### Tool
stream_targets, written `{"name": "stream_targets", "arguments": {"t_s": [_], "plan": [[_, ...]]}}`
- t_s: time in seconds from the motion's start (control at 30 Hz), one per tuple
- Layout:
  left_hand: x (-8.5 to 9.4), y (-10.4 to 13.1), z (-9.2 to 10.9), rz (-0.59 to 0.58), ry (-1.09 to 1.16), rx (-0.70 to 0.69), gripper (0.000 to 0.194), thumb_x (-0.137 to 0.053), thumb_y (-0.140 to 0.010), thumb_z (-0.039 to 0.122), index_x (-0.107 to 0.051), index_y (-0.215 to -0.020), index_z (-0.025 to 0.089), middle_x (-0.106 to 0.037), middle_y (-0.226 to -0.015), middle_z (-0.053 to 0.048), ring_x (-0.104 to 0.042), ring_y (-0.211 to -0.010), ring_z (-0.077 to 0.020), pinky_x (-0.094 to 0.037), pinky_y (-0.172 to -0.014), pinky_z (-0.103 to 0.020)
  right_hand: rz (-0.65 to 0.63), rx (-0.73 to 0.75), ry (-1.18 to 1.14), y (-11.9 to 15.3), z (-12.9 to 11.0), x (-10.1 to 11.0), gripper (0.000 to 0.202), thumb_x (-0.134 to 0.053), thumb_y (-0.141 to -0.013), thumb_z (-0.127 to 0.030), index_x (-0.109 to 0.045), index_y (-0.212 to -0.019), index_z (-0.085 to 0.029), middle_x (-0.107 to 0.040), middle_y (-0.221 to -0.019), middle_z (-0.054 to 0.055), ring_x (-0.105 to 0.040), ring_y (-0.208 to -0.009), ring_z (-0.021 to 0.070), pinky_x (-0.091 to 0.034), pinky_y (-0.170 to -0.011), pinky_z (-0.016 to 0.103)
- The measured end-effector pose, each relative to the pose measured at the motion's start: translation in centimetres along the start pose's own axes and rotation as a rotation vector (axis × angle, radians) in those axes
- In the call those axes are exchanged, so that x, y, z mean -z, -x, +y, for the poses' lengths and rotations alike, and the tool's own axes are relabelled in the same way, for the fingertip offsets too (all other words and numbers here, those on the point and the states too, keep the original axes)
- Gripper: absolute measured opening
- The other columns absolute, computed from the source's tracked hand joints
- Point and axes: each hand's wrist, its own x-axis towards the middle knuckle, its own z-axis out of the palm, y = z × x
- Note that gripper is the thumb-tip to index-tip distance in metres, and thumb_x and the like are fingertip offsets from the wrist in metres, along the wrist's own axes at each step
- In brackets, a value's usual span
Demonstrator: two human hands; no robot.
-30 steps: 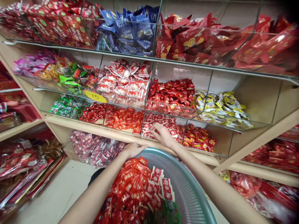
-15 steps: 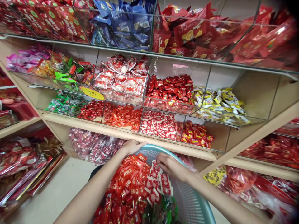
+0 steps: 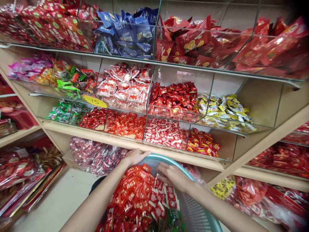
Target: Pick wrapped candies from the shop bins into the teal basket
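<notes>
A teal plastic basket holds several heaps of wrapped candies: orange-red ones, red-and-white ones, and dark red and green ones nearer me. My left hand is closed over the basket's far rim, thumb lying along the edge. Inside the basket, my right hand is over the upper edge of the red-and-white candies. Its fingers are bent downward and slightly apart, with the fingertips close to the wrappers. No candy shows clearly in them.
Just beyond the basket stands a wooden shelf with clear-walled candy bins. Red-and-white candies fill one low bin. A yellow tag reads 15. Bagged candies lie under the shelf at left, more bags at right.
The view has tilted up slightly, so the shelves sit lower. My right hand has shifted a little left over the candies, its fingers spreading somewhat. My left hand stays on the rim.
</notes>
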Motion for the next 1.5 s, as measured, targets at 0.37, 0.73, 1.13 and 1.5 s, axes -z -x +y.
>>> {"name": "stream_targets", "arguments": {"t_s": [0.37, 0.73, 1.13, 1.5], "plan": [[0.1, 0.3, -0.1, 0.009, 0.009, 0.007, 0.073, -0.026, -0.067, 0.077, -0.071, -0.082, 0.023, -0.07, -0.08, -0.007, -0.063, -0.081, -0.0271, -0.042, -0.067, -0.028, 0.182, -0.343, 0.423, -7.3, 4.0, 6.5, 0.018, -0.037, -0.086, -0.021, -0.05, -0.099, -0.02, -0.052, -0.1, 0.007, -0.056, -0.08, 0.015, -0.033, -0.057, 0.023], [0.1, 0.1, -0.1, 0.008, 0.007, 0.024, 0.074, -0.025, -0.066, 0.078, -0.071, -0.084, 0.024, -0.07, -0.081, -0.007, -0.063, -0.082, -0.0271, -0.042, -0.066, -0.028, 0.161, -0.372, 0.529, -9.6, 5.0, 5.0, 0.026, -0.029, -0.089, -0.024, -0.053, -0.096, -0.017, -0.055, -0.098, 0.01, -0.058, -0.078, 0.0167, -0.035, -0.058, 0.024], [-0.1, -0.3, -0.5, -0.005, -0.009, 0.003, 0.064, -0.031, -0.069, 0.072, -0.071, -0.082, 0.024, -0.07, -0.078, -0.006, -0.063, -0.079, -0.0267, -0.041, -0.065, -0.027, 0.661, -0.3, -0.338, -6.5, 4.8, 7.6, 0.02, -0.048, -0.077, -0.032, -0.061, -0.074, -0.016, -0.062, -0.072, 0.002, -0.053, -0.065, 0.0122, -0.04, -0.064, 0.023], [-0.4, -0.7, -0.8, -0.034, 0.014, -0.006, 0.062, -0.033, -0.071, 0.069, -0.071, -0.079, 0.021, -0.07, -0.084, -0.006, -0.063, -0.083, -0.0255, -0.041, -0.073, -0.026, -0.052, -0.313, -0.277, 2.0, 1.5, 3.0, 0.016, -0.046, -0.078, -0.023, -0.059, -0.07, -0.017, -0.06, -0.066, 0.0, -0.052, -0.061, 0.0111, -0.034, -0.055, 0.021]]}}
